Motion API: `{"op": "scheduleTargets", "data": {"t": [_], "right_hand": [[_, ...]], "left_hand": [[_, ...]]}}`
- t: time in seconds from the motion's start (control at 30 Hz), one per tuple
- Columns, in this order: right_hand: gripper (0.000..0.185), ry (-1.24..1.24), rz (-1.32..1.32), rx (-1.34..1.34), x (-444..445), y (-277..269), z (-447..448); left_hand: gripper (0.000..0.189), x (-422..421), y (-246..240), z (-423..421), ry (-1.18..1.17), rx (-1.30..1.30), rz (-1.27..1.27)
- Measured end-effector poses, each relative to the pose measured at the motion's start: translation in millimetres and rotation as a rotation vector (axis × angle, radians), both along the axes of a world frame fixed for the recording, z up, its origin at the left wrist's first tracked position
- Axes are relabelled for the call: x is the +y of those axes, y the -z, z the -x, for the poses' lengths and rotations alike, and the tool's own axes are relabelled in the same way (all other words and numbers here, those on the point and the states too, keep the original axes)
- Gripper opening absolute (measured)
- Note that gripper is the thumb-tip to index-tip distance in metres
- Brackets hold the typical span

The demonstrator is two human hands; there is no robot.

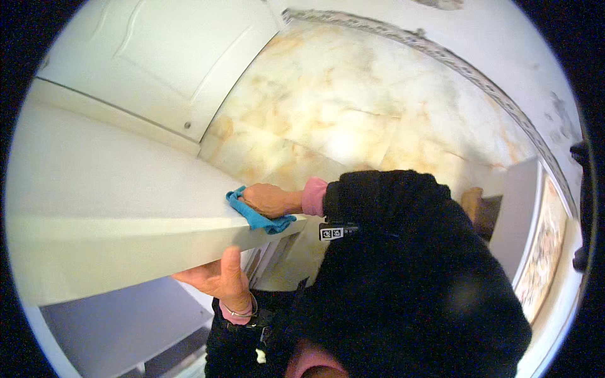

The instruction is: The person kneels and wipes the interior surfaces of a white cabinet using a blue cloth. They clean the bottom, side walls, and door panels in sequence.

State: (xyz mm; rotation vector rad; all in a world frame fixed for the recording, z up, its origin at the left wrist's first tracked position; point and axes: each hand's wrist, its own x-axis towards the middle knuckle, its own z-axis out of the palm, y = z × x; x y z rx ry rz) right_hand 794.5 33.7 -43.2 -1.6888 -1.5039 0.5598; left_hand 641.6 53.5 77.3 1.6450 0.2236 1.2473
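My right hand (268,200) presses a blue cloth (264,222) onto the front corner of a thick white board (113,189), which looks like a door or panel. Part of the cloth hangs over the board's edge, and the fingers are bent around it. Lower down, my left hand (215,278) is under the board's lower edge with its thumb raised and apart; its fingertips are hidden behind the board. A bracelet circles the left wrist, and both black sleeves show pink cuffs.
Above the board stands a white panelled door (156,52) with a small round fitting. Marble-patterned tiles (340,94) cover the floor, bordered by a patterned strip (453,59) along the wall. Grey shelving (127,321) lies below the board. Another opening is at the right.
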Motion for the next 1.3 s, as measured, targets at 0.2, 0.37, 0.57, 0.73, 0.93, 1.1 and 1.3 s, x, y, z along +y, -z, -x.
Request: {"op": "scheduleTargets", "data": {"t": [0.2, 0.37, 0.57, 0.73, 0.93, 1.1, 1.3], "right_hand": [[0.038, 0.154, -0.041, 0.296, 15, -29, 0], [0.068, -0.023, -0.652, 0.216, 18, -29, -2], [0.062, 0.285, -0.058, 0.589, -1, 42, 5], [0.055, 0.223, -0.234, 0.527, 4, 22, 20], [0.060, 0.074, -0.609, 0.346, 18, -39, 17], [0.060, 0.154, -0.513, 0.447, 27, -61, 15], [0.056, -0.114, -0.986, 0.232, 60, -132, 23]], "left_hand": [[0.088, 11, 13, -14, -0.397, 0.055, 0.019], [0.091, 3, 23, -10, -0.510, 0.041, -0.083], [0.094, -5, 22, 12, -0.465, 0.138, -0.199], [0.085, 16, 32, 17, -0.517, 0.177, -0.129], [0.077, 9, 19, 19, -0.665, 0.139, -0.080], [0.078, 9, 25, 22, -0.705, 0.126, -0.161], [0.051, 29, 12, 22, -0.483, 0.236, 0.014]]}}
